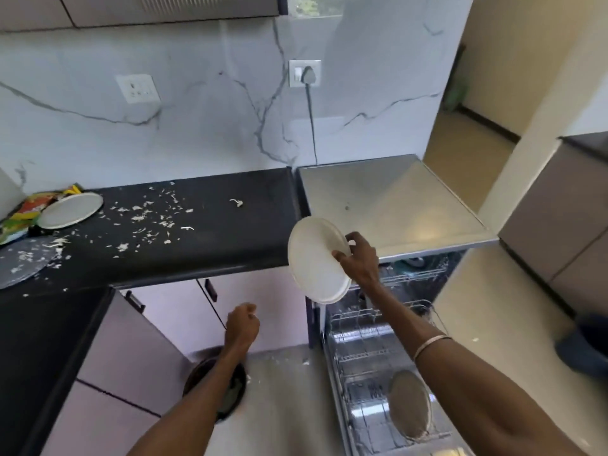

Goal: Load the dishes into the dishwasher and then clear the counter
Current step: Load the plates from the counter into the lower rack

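Head view gives me the right hand (357, 258) pinching the rim of a round white plate (317, 260), thumb on the near face and fingers curled over the edge; the plate is tilted almost upright in the air, past the rounded front edge of the black counter (204, 238) and above the open dishwasher (394, 205). I see the lower rack (371, 343) pulled out below it, shiny wire tines, with one round greyish plate (409, 404) standing on edge near its front; the tines between that plate and the back of the rack look free. My left hand (241, 327) hangs in a loose fist over the floor, holding nothing, with open room around it in front of the pale cabinet doors (171, 324). Beneath the left forearm sits a dark round bin (227, 394) on the pale floor. On the counter, white shredded scraps (148, 218) are scattered across the glossy black top. At its far left a second white plate (70, 210) leans on a colourful crumpled wrapper (29, 212), and a flat grey disc (19, 261) dusted with scraps lies near the corner edge. The dishwasher's flat steel top is matte and bare
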Demonstrator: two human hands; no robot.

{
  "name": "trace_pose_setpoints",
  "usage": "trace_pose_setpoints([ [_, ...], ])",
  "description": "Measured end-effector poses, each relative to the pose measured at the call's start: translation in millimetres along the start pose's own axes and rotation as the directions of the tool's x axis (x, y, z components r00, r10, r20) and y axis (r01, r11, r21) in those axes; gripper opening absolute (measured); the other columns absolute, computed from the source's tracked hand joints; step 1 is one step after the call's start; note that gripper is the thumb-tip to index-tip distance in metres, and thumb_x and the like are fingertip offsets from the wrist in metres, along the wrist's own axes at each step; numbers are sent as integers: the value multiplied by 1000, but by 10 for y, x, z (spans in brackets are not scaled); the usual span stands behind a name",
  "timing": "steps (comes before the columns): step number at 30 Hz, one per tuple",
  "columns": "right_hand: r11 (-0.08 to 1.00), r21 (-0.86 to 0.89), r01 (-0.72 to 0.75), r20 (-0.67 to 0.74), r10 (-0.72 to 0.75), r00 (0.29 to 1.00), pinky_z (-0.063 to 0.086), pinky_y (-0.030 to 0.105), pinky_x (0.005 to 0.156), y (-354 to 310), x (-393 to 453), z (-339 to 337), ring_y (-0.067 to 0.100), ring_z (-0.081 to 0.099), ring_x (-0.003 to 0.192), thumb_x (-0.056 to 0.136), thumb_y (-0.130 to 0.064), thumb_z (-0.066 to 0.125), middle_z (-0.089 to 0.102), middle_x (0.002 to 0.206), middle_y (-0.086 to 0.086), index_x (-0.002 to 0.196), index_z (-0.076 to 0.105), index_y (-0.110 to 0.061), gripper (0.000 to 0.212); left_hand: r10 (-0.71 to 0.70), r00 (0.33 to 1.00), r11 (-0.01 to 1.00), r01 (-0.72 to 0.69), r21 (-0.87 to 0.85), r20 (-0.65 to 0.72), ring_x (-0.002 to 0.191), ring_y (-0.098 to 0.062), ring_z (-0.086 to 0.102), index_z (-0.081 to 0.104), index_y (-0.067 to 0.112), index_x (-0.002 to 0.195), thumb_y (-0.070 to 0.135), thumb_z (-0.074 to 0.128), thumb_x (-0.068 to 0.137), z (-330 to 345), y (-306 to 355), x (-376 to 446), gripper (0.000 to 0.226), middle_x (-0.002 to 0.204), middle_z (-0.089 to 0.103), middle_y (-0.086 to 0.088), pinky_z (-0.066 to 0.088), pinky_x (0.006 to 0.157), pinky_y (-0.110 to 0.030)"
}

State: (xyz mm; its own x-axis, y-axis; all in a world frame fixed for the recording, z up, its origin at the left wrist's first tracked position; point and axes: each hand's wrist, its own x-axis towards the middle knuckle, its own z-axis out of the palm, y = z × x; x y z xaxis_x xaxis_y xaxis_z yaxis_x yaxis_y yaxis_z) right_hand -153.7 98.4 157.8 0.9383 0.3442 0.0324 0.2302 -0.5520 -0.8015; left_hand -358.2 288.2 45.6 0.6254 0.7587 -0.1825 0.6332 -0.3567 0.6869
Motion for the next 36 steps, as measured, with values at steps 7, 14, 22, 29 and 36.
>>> trace_pose_setpoints([
  [7, 994, -71, -89, -64, 84, 994, 51, 41, 84, 964, -844, -767, 34, 65, 100, 79, -26, 77, 70, 112, 11, 116, 61, -12, 44, 79, 976, 980, -113, 161, 204, 119, -30, 57, 60, 10, 129, 4, 42, 91, 486, 30, -1023, 42, 131, 60, -15, 42, 98, -28],
  [14, 970, -141, -197, -100, 184, 978, 52, 42, 83, 1865, -1683, -1415, 36, 66, 98, 77, -23, 76, 72, 111, 13, 120, 65, -15, 45, 117, 963, 976, -156, 149, 245, 111, -38, 60, 64, 3, 118, 1, 45, 88, 1000, 372, -1987, 35, 120, 64, -23, 47, 90, -37],
  [22, 918, -121, -378, -92, 368, 925, 53, 46, 89, 3058, -1989, -2036, 38, 67, 97, 78, -21, 74, 73, 108, 16, 125, 65, -15, 48, -39, 951, 988, -9, 153, 308, 123, -35, 54, 54, 5, 134, 2, 44, 94, 1897, 513, -2784, 42, 137, 54, -21, 41, 103, -34],
  [29, 896, -57, -440, -46, 438, 898, 51, 41, 87, 4060, -1683, -2539, 36, 67, 100, 80, -14, 70, 73, 110, 14, 124, 64, -16, 44, -80, 922, 987, 20, 159, 378, 98, -38, 66, 61, 2, 119, 10, 48, 87, 3247, 960, -2746, 35, 109, 67, -23, 57, 85, -43],
  [36, 875, -31, -483, 37, 484, 874, 50, 39, 88, 4958, -1190, -2463, 34, 67, 100, 82, -15, 70, 73, 110, 12, 124, 63, -18, 43, -108, 941, 985, 58, 163, 321, 114, -34, 60, 51, 2, 138, -1, 46, 93, 4243, 1424, -2902, 45, 127, 62, -22, 45, 100, -35],
])
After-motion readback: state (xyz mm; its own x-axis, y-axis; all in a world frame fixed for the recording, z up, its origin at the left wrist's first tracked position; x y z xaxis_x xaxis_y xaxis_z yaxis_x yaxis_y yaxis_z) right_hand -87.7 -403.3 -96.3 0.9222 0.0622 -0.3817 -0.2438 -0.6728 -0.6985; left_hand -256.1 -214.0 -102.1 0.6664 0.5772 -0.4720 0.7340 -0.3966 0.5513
